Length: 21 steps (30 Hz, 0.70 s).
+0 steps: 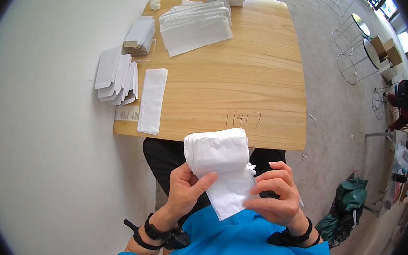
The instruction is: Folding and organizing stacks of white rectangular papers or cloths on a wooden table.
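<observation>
A folded bundle of thin white paper sheets or bags (221,151) is gripped in my left hand (186,189), with the thumb on top and the fingers underneath. Its upper part is a thick folded roll, and a flatter flap hangs toward me. My right hand (276,192) is at the bundle's right edge, fingers curled but apart, the tips at or very near the paper. Crumpled white bits (251,169) stick out from that edge. Behind the right hand a small pale tip shows; what it belongs to is hidden.
On the wooden table (248,68) lie a long white paper stack (152,101) and a fanned pile of white paper (193,29). Flat white cartons (116,76) and more boxes (140,34) line the left edge by the wall. A green bag (350,198) sits on the floor at right.
</observation>
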{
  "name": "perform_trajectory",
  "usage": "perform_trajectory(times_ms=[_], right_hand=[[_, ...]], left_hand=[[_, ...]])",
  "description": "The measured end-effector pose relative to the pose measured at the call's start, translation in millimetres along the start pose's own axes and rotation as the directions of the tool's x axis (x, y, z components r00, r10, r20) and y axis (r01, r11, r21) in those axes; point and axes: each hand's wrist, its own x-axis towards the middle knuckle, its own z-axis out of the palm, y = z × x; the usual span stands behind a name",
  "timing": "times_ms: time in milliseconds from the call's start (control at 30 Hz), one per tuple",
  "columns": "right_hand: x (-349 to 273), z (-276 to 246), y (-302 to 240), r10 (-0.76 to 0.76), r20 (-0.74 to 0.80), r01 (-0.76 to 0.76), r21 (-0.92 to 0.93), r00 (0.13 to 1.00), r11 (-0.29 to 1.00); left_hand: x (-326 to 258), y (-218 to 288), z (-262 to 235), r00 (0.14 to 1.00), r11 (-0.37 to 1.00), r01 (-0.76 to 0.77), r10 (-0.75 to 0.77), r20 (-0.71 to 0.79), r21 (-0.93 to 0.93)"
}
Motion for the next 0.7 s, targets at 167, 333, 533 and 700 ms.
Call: perform_trajectory(times_ms=[167, 333, 533, 700], right_hand=[[-4, 12, 6, 0.29, -0.128, -0.246, 0.279, 0.948, 0.928], [-23, 54, 28, 0.715, 0.123, -0.481, 0.815, 0.689, 0.323], [-4, 84, 28, 0.606, 0.396, -0.487, 0.873, 0.69, -0.016], [-4, 101, 27, 0.475, 0.553, -0.449, 0.833, 0.684, -0.323]], left_hand=[[2, -2, 0, 0.996, 0.996, -0.011, 0.003, -0.092, -0.084], [5, 1, 0, 0.976, 0.945, 0.004, -0.074, -0.204, -0.327], [5, -2, -14, 0.94, 0.889, -0.043, -0.119, -0.32, -0.456], [9, -20, -28, 0.91, 0.898, -0.102, -0.089, -0.404, -0.428]])
